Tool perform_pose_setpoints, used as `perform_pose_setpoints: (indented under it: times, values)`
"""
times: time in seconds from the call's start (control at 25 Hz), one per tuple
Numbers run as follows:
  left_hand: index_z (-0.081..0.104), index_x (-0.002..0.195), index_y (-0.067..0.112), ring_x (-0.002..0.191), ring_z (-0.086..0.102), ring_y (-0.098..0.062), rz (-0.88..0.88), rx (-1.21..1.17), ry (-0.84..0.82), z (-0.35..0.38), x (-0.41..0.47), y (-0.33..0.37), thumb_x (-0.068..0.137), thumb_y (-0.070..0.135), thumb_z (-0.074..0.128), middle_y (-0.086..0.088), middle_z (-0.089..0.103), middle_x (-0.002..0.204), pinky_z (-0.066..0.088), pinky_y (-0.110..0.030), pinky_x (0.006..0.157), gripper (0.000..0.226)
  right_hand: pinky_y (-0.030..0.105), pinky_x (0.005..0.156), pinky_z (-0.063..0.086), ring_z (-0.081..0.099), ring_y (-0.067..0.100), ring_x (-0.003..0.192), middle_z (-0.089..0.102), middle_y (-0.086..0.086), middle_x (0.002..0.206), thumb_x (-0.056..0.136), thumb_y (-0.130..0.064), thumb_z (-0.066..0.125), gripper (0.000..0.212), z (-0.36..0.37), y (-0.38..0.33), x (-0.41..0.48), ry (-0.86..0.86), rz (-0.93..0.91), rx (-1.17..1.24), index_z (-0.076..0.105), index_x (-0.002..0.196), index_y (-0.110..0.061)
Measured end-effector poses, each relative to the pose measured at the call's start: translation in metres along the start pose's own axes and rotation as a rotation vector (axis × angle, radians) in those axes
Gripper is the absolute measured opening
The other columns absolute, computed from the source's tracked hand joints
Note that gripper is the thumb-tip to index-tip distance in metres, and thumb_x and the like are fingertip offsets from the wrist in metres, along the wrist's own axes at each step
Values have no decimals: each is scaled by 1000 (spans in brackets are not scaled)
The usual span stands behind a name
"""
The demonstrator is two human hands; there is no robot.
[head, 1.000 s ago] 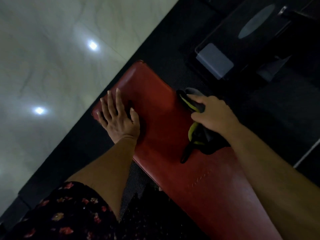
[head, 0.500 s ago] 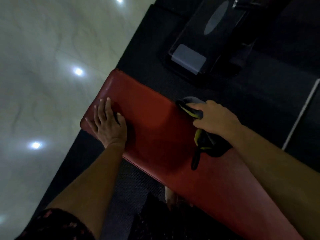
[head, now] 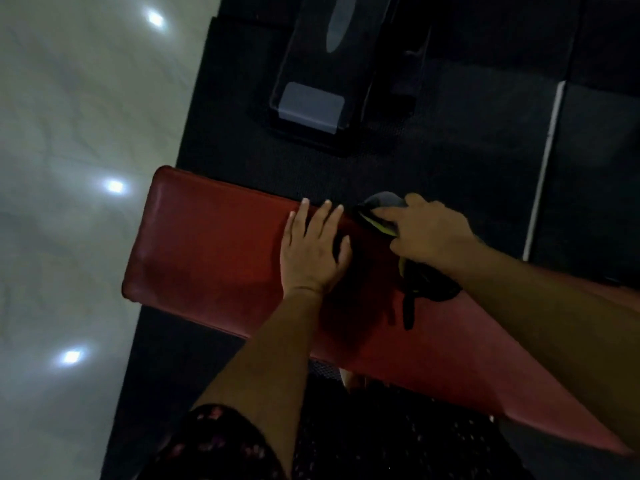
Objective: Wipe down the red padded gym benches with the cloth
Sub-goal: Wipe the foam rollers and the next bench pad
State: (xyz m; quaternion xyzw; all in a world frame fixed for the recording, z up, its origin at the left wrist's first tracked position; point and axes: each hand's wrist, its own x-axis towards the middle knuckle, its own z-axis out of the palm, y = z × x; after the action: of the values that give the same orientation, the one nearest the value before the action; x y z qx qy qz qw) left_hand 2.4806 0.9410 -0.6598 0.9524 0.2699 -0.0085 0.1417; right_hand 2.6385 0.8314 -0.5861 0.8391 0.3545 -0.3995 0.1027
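Observation:
A red padded bench (head: 214,251) runs from the middle left down to the lower right. My left hand (head: 311,251) lies flat on its pad with straight, spread fingers reaching the far edge. Just to its right, my right hand (head: 426,233) presses a dark cloth with yellow-green trim (head: 426,289) onto the pad near the far edge. The cloth bunches under the palm and a dark strip of it trails toward me. Most of the cloth is hidden under the hand.
A black gym machine base with a grey plate (head: 311,105) stands on the dark rubber mat beyond the bench. Pale glossy tile floor (head: 69,168) fills the left side. A white line (head: 543,168) crosses the mat at right. My floral-patterned clothing (head: 214,445) shows at the bottom.
My left hand has slid along the pad from near the bench's end to right beside my right hand. The right hand and cloth have stayed near the far edge. My view has swung.

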Motion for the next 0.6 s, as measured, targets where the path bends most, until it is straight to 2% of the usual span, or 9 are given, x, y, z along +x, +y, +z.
perform_pose_setpoints:
  times: [0.08,0.16,0.36,0.44,0.52,0.6]
  values:
    - [48,144,17,144,32,-26,-26,13,-7,4,3,-3,93,42,34,-3,48,148,11,-39,119,59,41,84,48,51,34,111,42,10,128,89,-30,57,62,2,11,11,-12,65,26,36,145,-44]
    - [47,144,17,145,31,-26,-23,23,-7,3,5,-5,93,42,33,-3,47,149,10,-39,119,60,40,83,48,53,34,109,44,10,126,89,-28,57,56,-2,6,12,0,66,-3,43,142,-40]
    - [49,143,17,145,30,-26,-17,8,1,4,2,-5,94,43,33,-2,49,147,15,-42,120,57,43,77,42,48,36,113,39,9,127,92,-28,57,57,8,15,-22,0,181,21,39,144,-41]
    - [49,143,18,145,29,-26,-25,4,0,4,3,-5,94,43,33,-2,49,147,14,-42,120,57,43,76,41,48,37,114,40,10,128,91,-28,57,56,5,23,-14,-24,269,13,41,144,-34]
    - [48,143,19,146,27,-25,-38,-8,-24,4,3,-6,93,45,31,-1,47,148,11,-41,120,59,47,84,46,47,38,116,40,12,131,92,-27,56,55,0,22,-4,-66,342,3,41,145,-24]
    - [49,143,18,145,27,-26,-39,-12,-27,3,2,-5,93,45,31,-1,48,148,11,-41,120,60,49,88,47,45,39,117,37,14,136,96,-28,52,49,6,12,-14,-18,371,-67,42,143,-18]
